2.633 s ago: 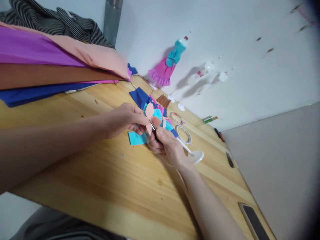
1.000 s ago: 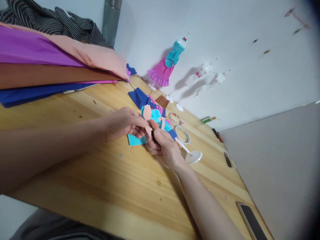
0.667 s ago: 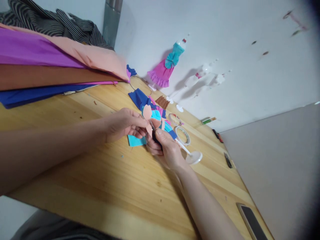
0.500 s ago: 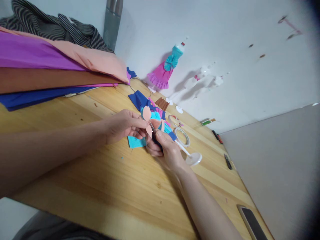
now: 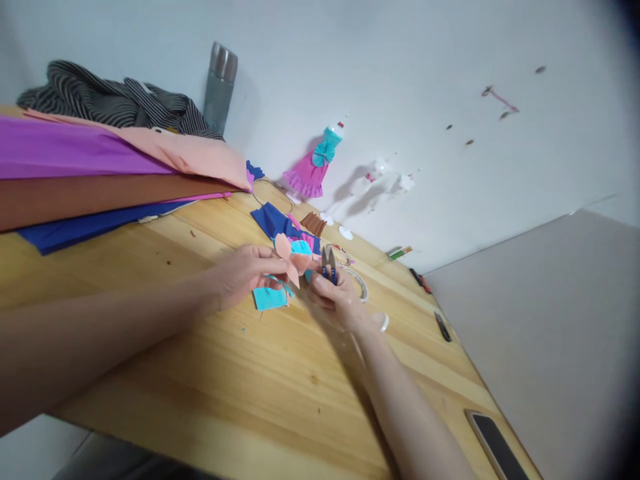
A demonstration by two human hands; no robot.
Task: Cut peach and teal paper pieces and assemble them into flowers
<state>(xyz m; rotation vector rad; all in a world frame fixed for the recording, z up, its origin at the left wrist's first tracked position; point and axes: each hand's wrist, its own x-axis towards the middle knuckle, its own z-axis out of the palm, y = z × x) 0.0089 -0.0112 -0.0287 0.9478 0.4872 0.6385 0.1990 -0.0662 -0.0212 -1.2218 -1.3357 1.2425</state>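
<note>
My left hand pinches a peach crepe-paper piece cut into petal shapes, held above the table. My right hand is closed around small thread snips with blue handles; their short blades point up and stand apart, just right of the peach paper. Below my left fingers lies a turquoise paper piece. Behind both hands is a pile of navy paper with pink and turquoise scraps. Partly hidden by my right hand is a roll of tape, and a white round base shows beside my wrist.
Folded purple paper and other coloured sheets lie at left, before striped cloth and a grey flask. A doll-like figure in a pink dress stands by the wall. A phone and a cutter lie at right.
The snips were at the peach paper between my hands; my right hand has drawn them away to the right and turned the blades upward. The camera view has shifted.
</note>
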